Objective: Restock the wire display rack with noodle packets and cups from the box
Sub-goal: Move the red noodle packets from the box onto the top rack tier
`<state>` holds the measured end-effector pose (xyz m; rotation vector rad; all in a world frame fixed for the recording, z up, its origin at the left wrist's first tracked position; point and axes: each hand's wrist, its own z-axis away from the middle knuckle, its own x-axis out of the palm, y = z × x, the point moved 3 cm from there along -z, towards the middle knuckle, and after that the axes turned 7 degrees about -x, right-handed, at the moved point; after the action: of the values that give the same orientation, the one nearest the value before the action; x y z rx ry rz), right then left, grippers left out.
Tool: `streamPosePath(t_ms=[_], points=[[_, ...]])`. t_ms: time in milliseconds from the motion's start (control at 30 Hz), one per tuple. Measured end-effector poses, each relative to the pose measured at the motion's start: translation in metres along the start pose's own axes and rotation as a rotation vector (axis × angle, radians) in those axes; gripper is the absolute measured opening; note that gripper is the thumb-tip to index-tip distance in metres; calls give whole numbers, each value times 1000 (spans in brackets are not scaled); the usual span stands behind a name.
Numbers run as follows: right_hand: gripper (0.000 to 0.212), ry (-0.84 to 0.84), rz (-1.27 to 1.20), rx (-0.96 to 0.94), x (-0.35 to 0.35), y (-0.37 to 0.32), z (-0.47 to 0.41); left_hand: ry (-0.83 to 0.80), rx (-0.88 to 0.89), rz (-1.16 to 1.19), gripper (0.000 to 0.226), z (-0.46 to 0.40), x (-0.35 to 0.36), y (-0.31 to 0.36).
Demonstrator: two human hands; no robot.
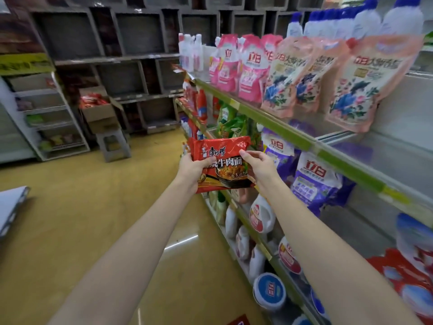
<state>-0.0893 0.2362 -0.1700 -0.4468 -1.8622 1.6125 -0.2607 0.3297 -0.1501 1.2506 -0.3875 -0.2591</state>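
Red foil wraps the noodle packet (222, 164), held out at arm's length in the middle of the aisle, above the tan floor (93, 219) and just left of the green-edged shelves (281, 130). The left hand (191, 171) grips the packet's lower left edge, thumb across the front and fingers curled behind it. The right hand (259, 166) pinches the right edge, thumb on the printed face and fingers folded round the back. So each grip is closed on the packet, neither spread. The packet faces the camera, slightly tilted, its bowl picture at the bottom. Far off to the left stands the white wire display rack (51, 118), with a few blurred packets on its tiers. Just right of the rack an open cardboard box (100, 116) of red packets sits on a grey stool (114, 144). The right-hand shelves carry pink detergent pouches (248, 69) high up and purple pouches (314, 181) below.
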Motion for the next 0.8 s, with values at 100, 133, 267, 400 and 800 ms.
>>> streamPosePath(t_ms=[100,133,267,400,800], points=[[56,-17,46,15,24,19,-7,17,-6,-1,38,-12,-24,-5],[56,-29,41,16,33,23,-9,25,-7,4,35,-16,-33,-7],[63,-67,48,37,68,42,-16,58,-29,30,27,-28,-68,-11],[55,-126,3,104,97,60,-25,100,-75,39,26,-38,-103,-13],[54,-292,-9,289,172,112,-72,189,-141,54,29,-100,-173,-18]])
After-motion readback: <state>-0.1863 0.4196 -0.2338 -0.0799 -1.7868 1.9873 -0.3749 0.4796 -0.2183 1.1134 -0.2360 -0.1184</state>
